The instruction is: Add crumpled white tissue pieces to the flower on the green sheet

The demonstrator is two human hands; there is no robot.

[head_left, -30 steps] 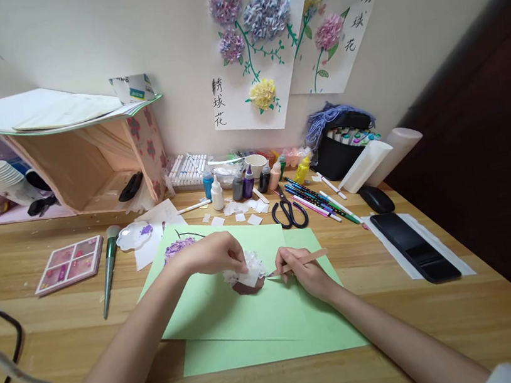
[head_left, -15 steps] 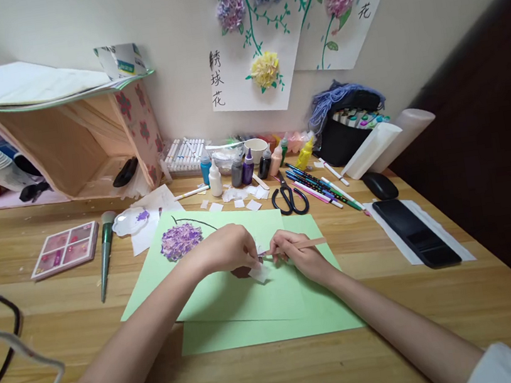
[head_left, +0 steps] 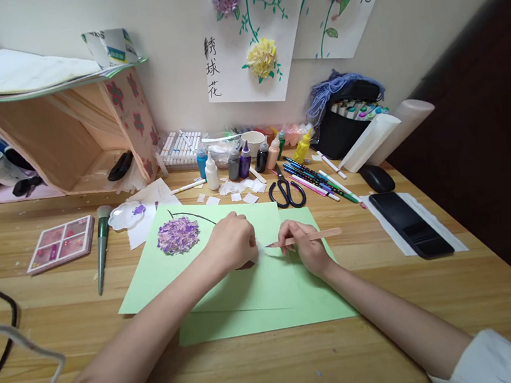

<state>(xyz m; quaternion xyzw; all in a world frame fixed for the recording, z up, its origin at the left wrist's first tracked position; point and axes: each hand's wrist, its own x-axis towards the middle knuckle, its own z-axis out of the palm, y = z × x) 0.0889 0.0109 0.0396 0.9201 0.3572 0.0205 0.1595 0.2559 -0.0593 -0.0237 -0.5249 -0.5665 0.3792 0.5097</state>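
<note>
Two overlapping light green sheets [head_left: 232, 296] lie on the wooden table, and a purple textured paper flower [head_left: 178, 235] with a dark curved stem line sits on the upper one. Over the sheet's middle, my left hand [head_left: 233, 242] pinches a small white paper piece [head_left: 260, 252]; its fingertips are partly hidden. A brown patch shows beneath that hand. My right hand [head_left: 305, 246] is closed around a slim pinkish-brown pencil-like stick [head_left: 325, 233], its dark tip pointing left, a little apart from the white paper.
Black scissors [head_left: 287, 193], small white paper squares [head_left: 236, 197], paint bottles [head_left: 244, 161] and pens [head_left: 317, 177] lie behind the sheets. A brush [head_left: 103, 254] and palette [head_left: 61, 244] are at left, a phone [head_left: 411, 223] and mouse [head_left: 377, 178] at right.
My right hand and the stick have moved slightly right, away from my left hand. My left hand has turned a little, and less of the white paper shows. The view has tilted down slightly.
</note>
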